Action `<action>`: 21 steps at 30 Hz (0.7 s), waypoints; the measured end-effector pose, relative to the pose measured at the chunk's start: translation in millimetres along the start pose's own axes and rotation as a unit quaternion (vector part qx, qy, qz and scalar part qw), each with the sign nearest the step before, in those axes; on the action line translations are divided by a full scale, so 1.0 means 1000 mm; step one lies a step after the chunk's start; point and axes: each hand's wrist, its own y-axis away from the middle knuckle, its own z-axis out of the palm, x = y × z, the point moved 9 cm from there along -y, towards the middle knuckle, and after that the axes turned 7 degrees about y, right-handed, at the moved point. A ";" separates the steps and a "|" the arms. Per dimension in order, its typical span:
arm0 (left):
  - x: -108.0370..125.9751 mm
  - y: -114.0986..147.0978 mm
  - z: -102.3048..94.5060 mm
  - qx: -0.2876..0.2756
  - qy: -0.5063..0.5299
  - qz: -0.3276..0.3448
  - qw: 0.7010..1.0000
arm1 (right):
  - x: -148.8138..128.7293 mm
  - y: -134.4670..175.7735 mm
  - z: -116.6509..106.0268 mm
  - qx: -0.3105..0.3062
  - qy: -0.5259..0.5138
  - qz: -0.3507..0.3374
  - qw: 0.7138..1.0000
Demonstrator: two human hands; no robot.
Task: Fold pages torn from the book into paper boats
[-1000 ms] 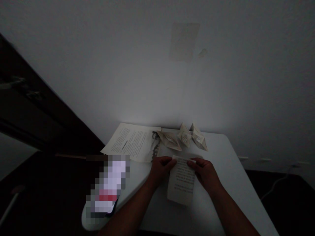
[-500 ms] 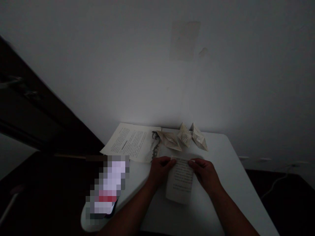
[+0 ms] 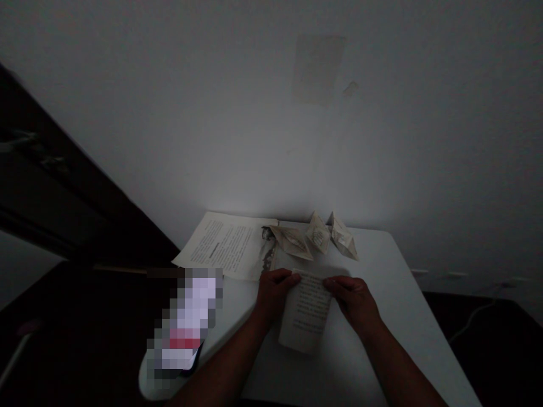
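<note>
A folded sheet of printed paper (image 3: 306,316) hangs between my two hands over the white table. My left hand (image 3: 275,291) pinches its upper left corner, thumb on the near face. At the upper right corner, my right hand (image 3: 354,297) grips the sheet between thumb and fingers. Just beyond the hands stand three folded paper boats: a left one (image 3: 292,242), a middle one (image 3: 318,234) and a right one (image 3: 343,237). The paper's far side is hidden from me.
An open book (image 3: 224,243) lies at the table's back left, partly under the left boat. A phone with a blurred screen (image 3: 190,322) rests near the left edge of the table (image 3: 394,339). The wall (image 3: 254,141) rises directly behind. A cable (image 3: 475,314) runs at right.
The lower end of the folded paper has swung slightly left, so the sheet now tilts more. Both hands keep hold of it in nearly the same place.
</note>
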 end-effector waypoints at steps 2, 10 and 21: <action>0.001 0.000 0.000 0.000 0.002 0.003 1.000 | 0.001 -0.001 -0.001 0.001 0.001 -0.004 1.000; -0.001 -0.001 -0.004 0.014 0.010 -0.008 1.000 | 0.002 -0.002 -0.004 0.003 0.022 -0.016 1.000; -0.002 0.000 -0.003 0.010 0.035 -0.002 0.999 | -0.008 0.001 -0.003 0.005 0.050 -0.042 0.998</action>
